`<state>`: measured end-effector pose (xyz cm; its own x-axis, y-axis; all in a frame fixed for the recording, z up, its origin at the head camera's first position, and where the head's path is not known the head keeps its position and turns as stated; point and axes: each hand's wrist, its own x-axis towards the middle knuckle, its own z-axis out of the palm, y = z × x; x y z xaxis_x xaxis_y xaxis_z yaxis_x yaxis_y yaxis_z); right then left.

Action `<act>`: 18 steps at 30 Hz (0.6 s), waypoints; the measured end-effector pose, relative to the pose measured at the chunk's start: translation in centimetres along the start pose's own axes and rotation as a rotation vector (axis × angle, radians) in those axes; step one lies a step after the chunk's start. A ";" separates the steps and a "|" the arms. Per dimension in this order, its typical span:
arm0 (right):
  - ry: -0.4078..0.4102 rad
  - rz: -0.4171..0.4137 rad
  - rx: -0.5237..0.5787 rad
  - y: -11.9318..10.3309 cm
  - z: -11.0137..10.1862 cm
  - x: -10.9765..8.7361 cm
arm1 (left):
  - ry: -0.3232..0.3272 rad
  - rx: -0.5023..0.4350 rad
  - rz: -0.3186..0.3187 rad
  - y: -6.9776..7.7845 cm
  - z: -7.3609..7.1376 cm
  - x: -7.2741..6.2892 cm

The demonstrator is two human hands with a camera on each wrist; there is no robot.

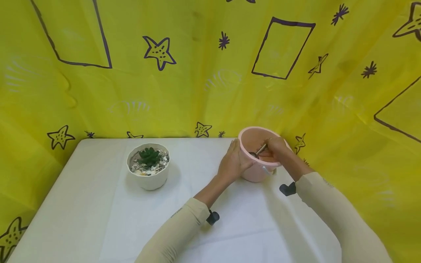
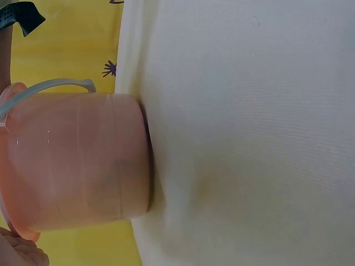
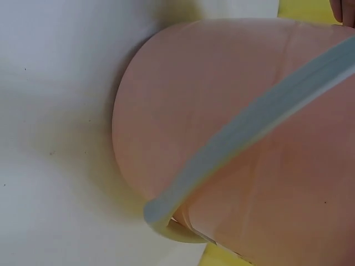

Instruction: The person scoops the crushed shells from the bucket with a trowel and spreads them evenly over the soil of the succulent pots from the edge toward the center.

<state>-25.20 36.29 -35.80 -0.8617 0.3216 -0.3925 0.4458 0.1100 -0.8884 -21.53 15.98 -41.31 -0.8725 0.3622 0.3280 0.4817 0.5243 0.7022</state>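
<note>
A pink bucket (image 1: pixel 254 174) stands upright near the table's far edge, right of centre in the head view. My left hand (image 1: pixel 231 163) holds it at the near left side, fingers and thumb spread against the wall just below the rim. Reaching over the rim from the right, my right hand (image 1: pixel 277 147) grips the metal handle of a ladle (image 1: pixel 261 149), whose rounded end dips inside the bucket. The bucket's floor is hidden. Its pale blue-grey carry handle (image 3: pixel 249 124) hangs down the outside in the right wrist view.
A white pot (image 1: pixel 152 181) with a green succulent (image 1: pixel 149 156) and pale pebbles stands left of the bucket. White cloth covers the table (image 1: pixel 98 219). A yellow curtain (image 1: pixel 197 84) with star drawings hangs close behind the bucket and along the right side.
</note>
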 end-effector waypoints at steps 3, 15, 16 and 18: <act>-0.018 0.010 0.025 -0.1 -0.1 0.1 | 0.004 0.018 0.005 0.0 -0.1 0.0; -0.045 0.053 0.113 -1.0 -0.6 -0.4 | 0.021 0.056 0.009 -0.2 0.0 0.0; -0.050 0.051 0.113 -1.1 -0.7 -0.4 | 0.021 0.058 0.009 -0.2 -0.1 0.0; -0.053 0.049 0.113 -1.2 -0.7 -0.5 | 0.019 0.055 0.009 -0.2 -0.1 0.1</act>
<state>-25.15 36.71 -34.38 -0.8524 0.2731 -0.4459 0.4604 -0.0125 -0.8876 -21.68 15.83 -41.36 -0.8693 0.3526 0.3465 0.4928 0.5631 0.6634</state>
